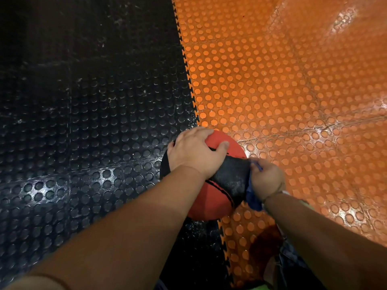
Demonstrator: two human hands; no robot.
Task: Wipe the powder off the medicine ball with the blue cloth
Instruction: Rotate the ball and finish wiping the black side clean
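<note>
Below, left hand (194,152) cupping medicine ball (215,198), right hand (267,179) gripping cloth (254,198)

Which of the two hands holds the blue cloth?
The right hand: it grips the blue cloth against the side of the medicine ball. The left hand holds only the ball, from the top.

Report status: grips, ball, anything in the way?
Left grip holds medicine ball from above. Right grip pinches blue cloth against ball's right side. Ball on black-orange mat seam; nothing blocking seen.
</note>
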